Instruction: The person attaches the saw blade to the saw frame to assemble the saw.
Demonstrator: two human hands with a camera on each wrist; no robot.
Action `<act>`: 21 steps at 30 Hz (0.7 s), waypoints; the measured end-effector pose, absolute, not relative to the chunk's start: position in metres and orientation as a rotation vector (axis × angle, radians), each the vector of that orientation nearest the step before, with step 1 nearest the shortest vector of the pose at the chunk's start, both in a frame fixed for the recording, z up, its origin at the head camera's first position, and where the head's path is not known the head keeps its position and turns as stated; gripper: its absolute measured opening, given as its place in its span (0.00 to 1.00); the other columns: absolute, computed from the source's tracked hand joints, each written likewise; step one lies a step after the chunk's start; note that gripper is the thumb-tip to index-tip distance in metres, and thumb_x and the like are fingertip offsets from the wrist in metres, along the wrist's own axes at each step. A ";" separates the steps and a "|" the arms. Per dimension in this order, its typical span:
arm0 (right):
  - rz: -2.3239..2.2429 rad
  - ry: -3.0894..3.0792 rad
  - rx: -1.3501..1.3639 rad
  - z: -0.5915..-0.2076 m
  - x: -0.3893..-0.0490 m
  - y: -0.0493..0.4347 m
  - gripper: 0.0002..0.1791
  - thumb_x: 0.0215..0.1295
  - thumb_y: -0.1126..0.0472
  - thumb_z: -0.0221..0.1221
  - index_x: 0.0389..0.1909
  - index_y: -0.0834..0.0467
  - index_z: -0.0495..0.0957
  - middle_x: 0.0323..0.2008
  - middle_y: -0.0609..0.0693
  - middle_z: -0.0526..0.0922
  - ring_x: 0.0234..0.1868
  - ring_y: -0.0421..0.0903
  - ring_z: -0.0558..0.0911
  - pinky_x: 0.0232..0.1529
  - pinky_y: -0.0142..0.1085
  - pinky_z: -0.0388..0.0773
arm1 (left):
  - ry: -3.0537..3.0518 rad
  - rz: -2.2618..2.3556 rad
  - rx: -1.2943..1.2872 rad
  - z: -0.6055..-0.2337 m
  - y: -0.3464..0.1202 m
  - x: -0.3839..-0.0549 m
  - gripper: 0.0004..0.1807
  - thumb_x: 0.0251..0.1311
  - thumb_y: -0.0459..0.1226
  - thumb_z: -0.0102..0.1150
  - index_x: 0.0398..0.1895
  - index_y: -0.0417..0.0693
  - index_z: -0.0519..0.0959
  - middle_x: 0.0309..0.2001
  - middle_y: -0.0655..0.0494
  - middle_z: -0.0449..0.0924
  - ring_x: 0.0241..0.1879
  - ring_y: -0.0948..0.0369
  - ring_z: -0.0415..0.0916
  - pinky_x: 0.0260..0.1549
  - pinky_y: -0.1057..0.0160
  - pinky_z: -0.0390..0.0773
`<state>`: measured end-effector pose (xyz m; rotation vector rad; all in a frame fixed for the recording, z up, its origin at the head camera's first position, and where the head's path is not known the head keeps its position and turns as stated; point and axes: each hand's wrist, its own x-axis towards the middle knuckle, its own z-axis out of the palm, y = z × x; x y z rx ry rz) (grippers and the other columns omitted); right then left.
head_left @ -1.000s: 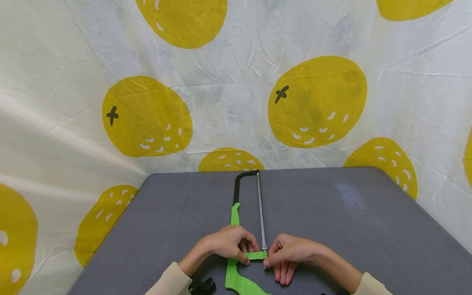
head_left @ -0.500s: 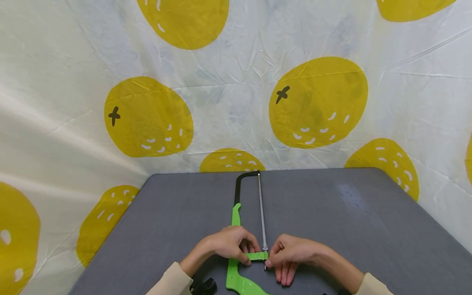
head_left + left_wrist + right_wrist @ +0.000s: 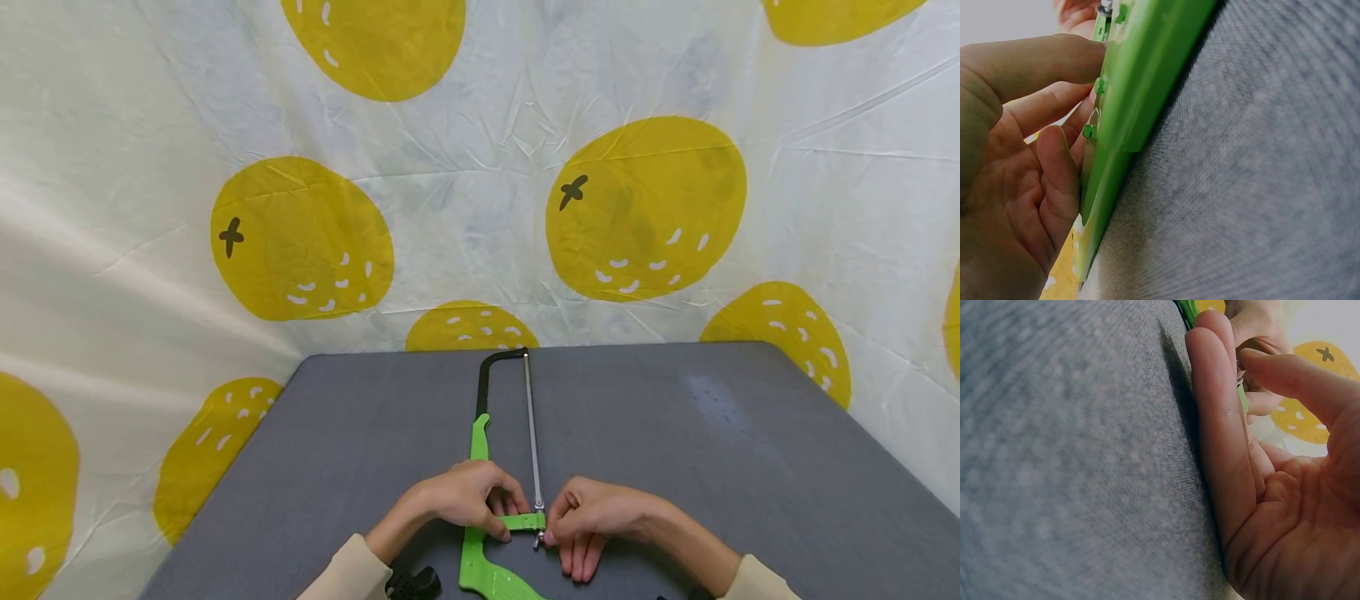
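A hacksaw with a green frame (image 3: 472, 560) lies on the grey table, its black front bow (image 3: 483, 385) pointing away from me. Its thin metal blade (image 3: 532, 433) runs along the right side down to a green crosspiece (image 3: 522, 522). My left hand (image 3: 474, 497) holds that crosspiece between thumb and fingers; in the left wrist view the fingers lie along the green frame (image 3: 1147, 81). At the crosspiece's outer end, my right hand (image 3: 594, 515) pinches a small metal wing nut (image 3: 538, 542) with thumb and index finger. Its other fingers (image 3: 1219, 419) extend low along the cloth.
A grey cloth-covered table (image 3: 637, 433) spreads around the saw. Behind and to the left hangs a pale curtain (image 3: 465, 225) with large yellow fruit prints. A black wrist strap piece (image 3: 416, 583) sits beneath the left forearm.
The wing nut has turned, so its wings now show at a different angle. My right thumb and index finger have shifted slightly; the left hand and the saw stay put.
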<state>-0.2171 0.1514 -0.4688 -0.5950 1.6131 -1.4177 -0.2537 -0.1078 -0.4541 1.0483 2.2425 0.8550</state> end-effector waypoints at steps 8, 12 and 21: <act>-1.414 1.612 -0.617 -0.471 -0.218 0.152 0.15 0.68 0.65 0.60 0.40 0.78 0.81 0.23 0.48 0.87 0.22 0.36 0.87 0.25 0.30 0.85 | 2.263 0.839 1.056 -0.454 -0.108 -0.254 0.16 0.53 0.33 0.77 0.45 0.56 0.89 0.35 0.70 0.87 0.31 0.77 0.81 0.35 0.73 0.82; -1.416 1.616 -0.618 -0.472 -0.219 0.153 0.13 0.68 0.66 0.59 0.40 0.75 0.82 0.23 0.48 0.87 0.22 0.36 0.87 0.25 0.31 0.85 | 2.271 0.832 1.059 -0.455 -0.108 -0.254 0.16 0.53 0.33 0.77 0.45 0.56 0.89 0.35 0.71 0.87 0.31 0.77 0.80 0.34 0.73 0.82; -1.425 1.630 -0.630 -0.475 -0.218 0.153 0.21 0.67 0.67 0.58 0.44 0.87 0.74 0.22 0.49 0.86 0.22 0.37 0.87 0.24 0.30 0.85 | 2.278 0.822 1.055 -0.455 -0.108 -0.254 0.16 0.53 0.34 0.77 0.45 0.58 0.89 0.35 0.72 0.86 0.32 0.77 0.80 0.35 0.73 0.82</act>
